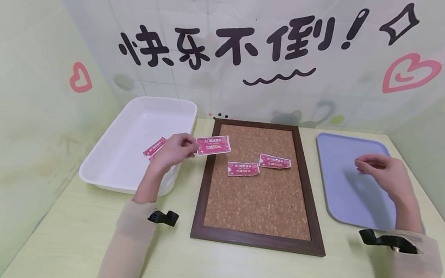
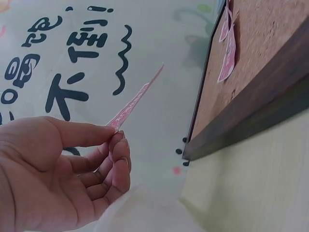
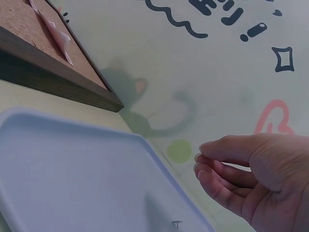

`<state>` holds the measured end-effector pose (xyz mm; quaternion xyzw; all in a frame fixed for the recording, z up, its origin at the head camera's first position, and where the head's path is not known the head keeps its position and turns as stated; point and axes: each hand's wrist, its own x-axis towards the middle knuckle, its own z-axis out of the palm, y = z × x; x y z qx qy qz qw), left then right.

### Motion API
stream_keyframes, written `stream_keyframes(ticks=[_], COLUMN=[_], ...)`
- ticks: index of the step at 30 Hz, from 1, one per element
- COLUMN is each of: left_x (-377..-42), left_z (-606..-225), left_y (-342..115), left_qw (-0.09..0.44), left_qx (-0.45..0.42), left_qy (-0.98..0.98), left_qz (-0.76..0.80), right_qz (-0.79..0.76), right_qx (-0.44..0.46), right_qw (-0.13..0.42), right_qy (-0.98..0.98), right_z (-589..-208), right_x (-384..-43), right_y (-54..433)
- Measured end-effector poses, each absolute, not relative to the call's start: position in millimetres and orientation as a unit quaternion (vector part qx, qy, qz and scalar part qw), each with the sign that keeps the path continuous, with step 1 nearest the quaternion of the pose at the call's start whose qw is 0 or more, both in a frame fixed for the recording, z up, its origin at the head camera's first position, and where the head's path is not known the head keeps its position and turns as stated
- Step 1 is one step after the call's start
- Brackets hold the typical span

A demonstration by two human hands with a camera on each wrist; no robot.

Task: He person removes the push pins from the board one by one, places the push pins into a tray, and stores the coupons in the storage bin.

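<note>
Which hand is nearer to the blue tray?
Right. The right hand is raised above the blue tray, toward its right side. The left hand is farther off, across the corkboard, by the white bin, pinching a pink coupon.

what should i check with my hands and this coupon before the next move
1. Left hand grips the held coupon: ok, pinched at one end.
2. Held coupon against the corkboard: not ok, it is in the air.
3. Bare cork available: ok, lower part.
4. Right-hand coupon on the board flat: not ok, it stands off the cork.
5. Pin in the right hand: cannot tell, none shows.
6. Pin in the blue tray: ok.
</note>
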<state>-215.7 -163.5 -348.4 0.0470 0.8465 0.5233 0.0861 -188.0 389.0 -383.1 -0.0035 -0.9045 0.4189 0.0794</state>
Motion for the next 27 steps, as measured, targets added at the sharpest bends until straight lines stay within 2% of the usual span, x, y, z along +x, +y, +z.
stream_keyframes(ticks=[10,19,27], left_x=[-216,-216,-213], left_z=[-351,-358,-369], left_y=[-205,-240,-258], left_qw=[0.06,0.04,0.033], left_qx=[0.007,-0.051,-0.088], left_qy=[0.858,0.866,0.864], left_qz=[0.51,0.496,0.494], right_qz=[0.439,0.435,0.348], right_qx=[-0.029,-0.047,-0.067], right_qw=[0.049,0.056,0.079], right_qy=[-0.897,-0.897,-0.932], right_z=[-390,-392,-400], right_x=[-184,-179,-175], right_y=[414,425,432])
